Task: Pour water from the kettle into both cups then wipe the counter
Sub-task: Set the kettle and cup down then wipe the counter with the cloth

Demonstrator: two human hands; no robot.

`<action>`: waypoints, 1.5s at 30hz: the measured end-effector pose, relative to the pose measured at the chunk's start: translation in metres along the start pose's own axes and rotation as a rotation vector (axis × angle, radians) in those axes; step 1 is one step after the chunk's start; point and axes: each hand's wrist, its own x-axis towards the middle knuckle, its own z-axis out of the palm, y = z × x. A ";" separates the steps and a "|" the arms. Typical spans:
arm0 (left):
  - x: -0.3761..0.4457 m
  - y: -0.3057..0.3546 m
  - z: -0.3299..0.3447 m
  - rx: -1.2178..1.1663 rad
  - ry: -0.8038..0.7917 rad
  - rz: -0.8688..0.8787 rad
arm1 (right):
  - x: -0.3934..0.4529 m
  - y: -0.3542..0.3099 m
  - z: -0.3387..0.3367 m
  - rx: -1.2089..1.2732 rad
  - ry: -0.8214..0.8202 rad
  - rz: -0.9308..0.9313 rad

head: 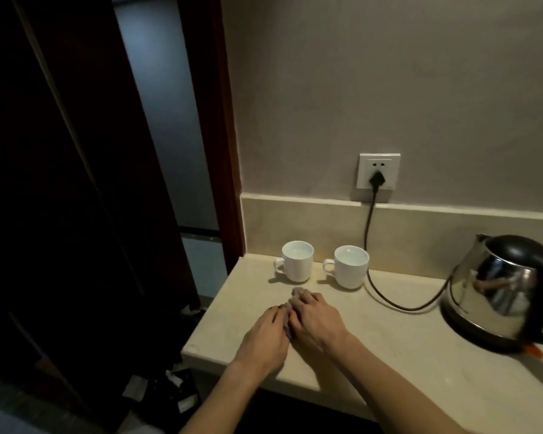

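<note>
Two white cups stand side by side at the back of the beige counter, the left cup and the right cup, both with water in them. A steel kettle with a black lid sits on its base at the right. In front of the cups my left hand and my right hand lie together, palms down, pressing a small greyish cloth onto the counter. Only the cloth's edge shows between and beyond my fingers.
A black cord runs from the wall socket behind the right cup to the kettle base. The counter's left edge drops to a dark floor with scraps of litter. A dark door frame stands at the left.
</note>
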 end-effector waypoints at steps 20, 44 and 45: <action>0.082 0.047 0.059 0.111 -0.085 0.276 | -0.027 0.084 -0.016 -0.034 0.183 0.112; 0.052 0.173 0.111 0.004 -0.134 0.457 | -0.140 0.169 -0.066 -0.150 0.027 0.312; 0.057 0.177 0.114 0.013 -0.138 0.458 | -0.139 0.173 -0.066 -0.148 0.036 0.329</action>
